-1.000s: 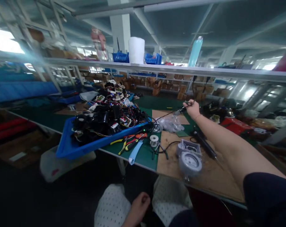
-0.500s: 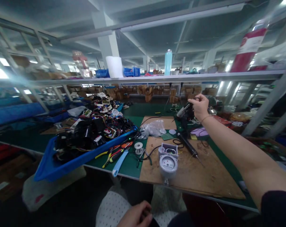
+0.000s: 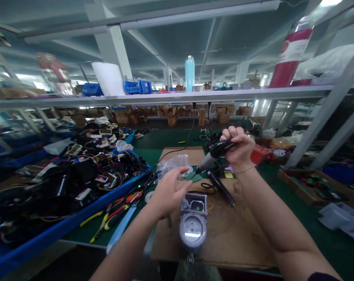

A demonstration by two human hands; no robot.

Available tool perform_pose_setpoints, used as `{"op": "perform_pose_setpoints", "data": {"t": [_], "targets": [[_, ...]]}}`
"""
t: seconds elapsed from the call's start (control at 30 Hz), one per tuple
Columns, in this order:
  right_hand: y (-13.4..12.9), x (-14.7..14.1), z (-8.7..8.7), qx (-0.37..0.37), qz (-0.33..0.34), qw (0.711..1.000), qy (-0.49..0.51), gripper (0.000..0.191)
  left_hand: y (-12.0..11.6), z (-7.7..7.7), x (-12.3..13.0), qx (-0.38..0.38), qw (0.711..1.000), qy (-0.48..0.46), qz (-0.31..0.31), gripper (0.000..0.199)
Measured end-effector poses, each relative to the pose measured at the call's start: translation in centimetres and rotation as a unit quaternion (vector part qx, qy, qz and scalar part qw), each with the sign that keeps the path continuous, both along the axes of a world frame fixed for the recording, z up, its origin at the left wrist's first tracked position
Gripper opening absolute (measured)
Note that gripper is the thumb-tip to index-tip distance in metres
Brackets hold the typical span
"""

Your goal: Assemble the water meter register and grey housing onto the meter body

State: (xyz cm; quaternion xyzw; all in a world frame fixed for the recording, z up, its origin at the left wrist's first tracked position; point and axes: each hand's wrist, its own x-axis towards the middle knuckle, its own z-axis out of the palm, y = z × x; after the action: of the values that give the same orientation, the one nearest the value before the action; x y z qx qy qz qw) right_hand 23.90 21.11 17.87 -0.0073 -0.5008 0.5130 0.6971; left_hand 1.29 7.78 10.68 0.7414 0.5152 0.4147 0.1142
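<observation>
My right hand [image 3: 239, 147] is wrapped around the dark handle of an electric screwdriver [image 3: 209, 157], whose bit slants down and left. Near that bit is my left hand [image 3: 169, 192], fingers apart and holding nothing; I cannot tell whether a fingertip touches the bit. Below both hands a grey round-faced meter housing [image 3: 192, 232] lies on the brown board [image 3: 235, 238], its square rear box showing a circuit part inside. A black soldering iron [image 3: 221, 188] rests on the board to the right of the housing.
At left stands a blue tray [image 3: 62, 230] heaped with wired parts. Pliers [image 3: 99, 228] and a blue-handled tool [image 3: 123, 226] lie beside it. A clear plastic bag [image 3: 174, 162] sits behind my left hand. A shelf [image 3: 165, 98] with bottles crosses above; a cardboard box [image 3: 302, 189] stands right.
My left hand has risen from my lap to above the board, its fingers now apart. My right hand has brought the screwdriver leftward and nearer. The view has shifted right and closer.
</observation>
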Motion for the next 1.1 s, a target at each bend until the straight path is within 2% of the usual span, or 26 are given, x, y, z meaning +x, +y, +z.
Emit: {"op": "perform_pose_setpoints", "data": {"t": [0.07,0.13,0.2,0.27,0.3,0.4,0.5,0.6,0.7,0.83,0.97,1.03,1.1], "targets": [[-0.6,-1.9,0.3,0.002,0.031,0.999,-0.022,0.043,3.4,0.2,0.5,0.0,1.0,-0.001,-0.022,0.065],[-1.0,-4.0,0.4,0.005,0.048,0.998,-0.048,0.039,5.4,0.2,0.6,-0.015,0.999,-0.008,-0.045,0.053],[-1.0,-6.1,0.0,0.008,0.048,0.996,-0.079,0.03,6.0,-0.3,0.1,-0.027,0.998,-0.026,-0.045,0.032],[-0.4,-8.1,-1.1,0.014,0.037,0.992,-0.12,0.016,5.6,-1.2,-1.0,-0.029,0.998,-0.059,-0.011,0.03],[0.0,-8.9,-1.9,0.02,0.027,0.989,-0.145,0.017,5.2,-1.7,-1.6,-0.03,0.996,-0.082,0.012,0.03],[1.7,-10.4,-4.8,0.066,-0.001,0.968,-0.24,0.038,4.1,-3.1,-3.4,-0.033,0.984,-0.159,0.074,0.034],[3.0,-10.4,-7.6,0.141,-0.019,0.924,-0.354,0.04,3.2,-3.9,-4.4,-0.025,0.966,-0.228,0.117,0.037],[3.5,-10.1,-8.9,0.203,-0.053,0.881,-0.423,0.04,2.1,-4.1,-4.6,-0.017,0.957,-0.252,0.144,0.036],[2.8,-10.1,-8.9,0.242,-0.082,0.856,-0.449,0.037,0.5,-4.0,-3.9,-0.01,0.948,-0.279,0.153,0.034],[0.8,-10.0,-7.6,0.275,-0.075,0.838,-0.466,0.041,-1.7,-3.9,-3.0,0.027,0.919,-0.348,0.182,0.034],[-1.1,-8.7,-5.8,0.296,-0.067,0.823,-0.479,0.041,-3.6,-3.8,-3.0,0.04,0.93,-0.286,0.229,0.036],[-1.6,-8.1,-5.4,0.3,-0.061,0.816,-0.49,0.04,-3.8,-3.2,-2.8,0.02,0.926,-0.306,0.222,0.037],[-2.0,-7.8,-5.5,0.301,-0.049,0.807,-0.506,0.039,-3.3,-2.2,-2.2,-0.023,0.896,-0.413,0.163,0.037]]}}
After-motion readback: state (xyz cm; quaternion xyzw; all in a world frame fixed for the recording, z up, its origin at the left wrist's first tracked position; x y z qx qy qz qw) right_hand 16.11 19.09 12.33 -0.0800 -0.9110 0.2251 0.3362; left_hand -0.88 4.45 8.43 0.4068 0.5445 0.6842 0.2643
